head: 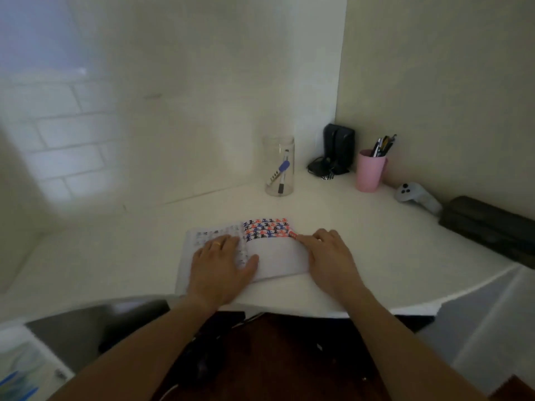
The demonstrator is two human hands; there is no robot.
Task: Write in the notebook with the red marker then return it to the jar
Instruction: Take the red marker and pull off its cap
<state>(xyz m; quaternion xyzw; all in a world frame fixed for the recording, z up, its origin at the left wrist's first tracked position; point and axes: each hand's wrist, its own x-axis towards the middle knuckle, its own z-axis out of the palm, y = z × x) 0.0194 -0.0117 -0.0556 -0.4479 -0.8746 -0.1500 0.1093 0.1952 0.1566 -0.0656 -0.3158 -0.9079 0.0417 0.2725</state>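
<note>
An open notebook lies on the white desk, its right page filled at the top with rows of black, red and blue characters. My left hand rests flat on the left page, fingers spread, a ring on one finger. My right hand lies at the notebook's right edge, fingers closed on the red marker, whose red end pokes out past the fingertips onto the written rows. The clear jar stands upright behind the notebook with a blue-capped marker and a black-tipped marker inside.
A pink cup full of pens stands at the back right. A black device with cables sits in the corner. A grey controller and a dark case lie along the right wall. The desk meets walls behind and to the right.
</note>
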